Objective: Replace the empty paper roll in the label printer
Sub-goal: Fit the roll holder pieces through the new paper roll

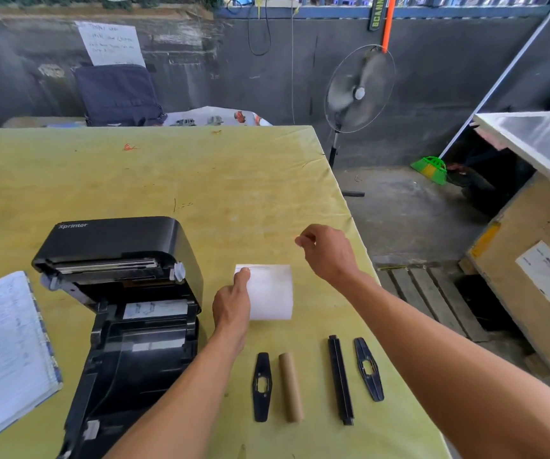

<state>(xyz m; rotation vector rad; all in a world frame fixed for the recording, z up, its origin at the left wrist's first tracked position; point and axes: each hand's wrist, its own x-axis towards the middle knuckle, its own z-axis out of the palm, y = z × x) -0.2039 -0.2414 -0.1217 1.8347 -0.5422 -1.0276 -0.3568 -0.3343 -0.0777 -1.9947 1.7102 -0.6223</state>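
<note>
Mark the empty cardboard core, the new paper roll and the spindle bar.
empty cardboard core (290, 387): head view, mid-tube.
new paper roll (272, 293): head view, white outer wrap.
spindle bar (340, 380): head view, mid-length.

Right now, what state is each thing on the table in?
label printer, lid open, no roll visible inside.
new paper roll, lying on table, left hand grips its end.
cardboard core, bare, lying loose.
spindle bar, out of printer, guides off.
left guide plate, detached, flat.
right guide plate, detached, flat.
right hand, above table, fingers curled; contents unclear.
notebook, open.
</note>
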